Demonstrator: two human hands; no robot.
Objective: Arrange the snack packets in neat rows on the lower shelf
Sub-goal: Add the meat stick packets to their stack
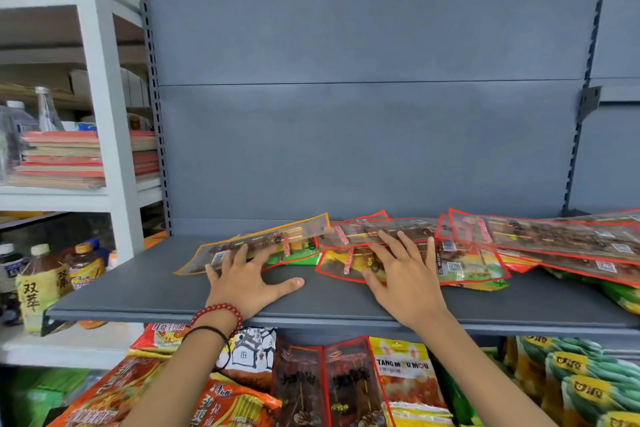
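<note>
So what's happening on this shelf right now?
A person has both hands flat on snack packets on the grey shelf. The left hand presses an orange-edged packet, and the right hand rests spread on overlapping red-edged packets. The packets lie skewed and piled, not yet in rows.

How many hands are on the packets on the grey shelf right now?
2. The left hand rests on the orange-edged packet at the pile's left end; the right hand on a red-edged packet beside it. Both show fully.
</note>
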